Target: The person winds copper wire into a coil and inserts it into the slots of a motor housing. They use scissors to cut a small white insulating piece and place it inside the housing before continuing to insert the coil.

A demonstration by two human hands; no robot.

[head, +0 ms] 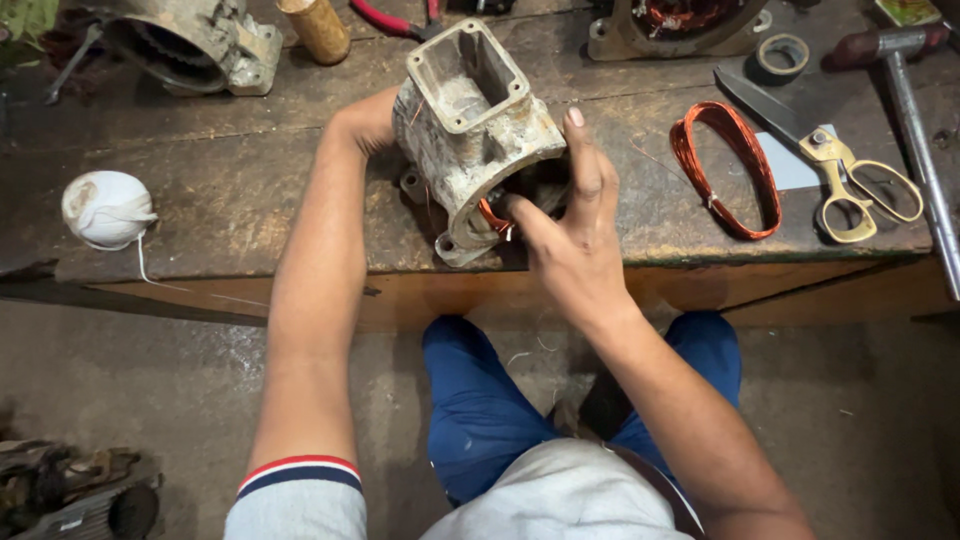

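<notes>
A worn grey metal motor housing (470, 130) with a box-shaped opening on top rests tilted at the front of the wooden workbench (250, 190). My left hand (365, 125) holds it from behind on its left side. My right hand (570, 220) grips its open front end, thumb up along the right side, forefinger pushing at copper wire (492, 215) that shows inside the opening.
A loop of copper wire (728, 170) and brass-handled scissors (850, 175) lie to the right. A white ball of string (105, 208) sits at left. At the back are another motor casing (195, 45), a tape roll (781, 55), a hammer (915, 120) and pliers.
</notes>
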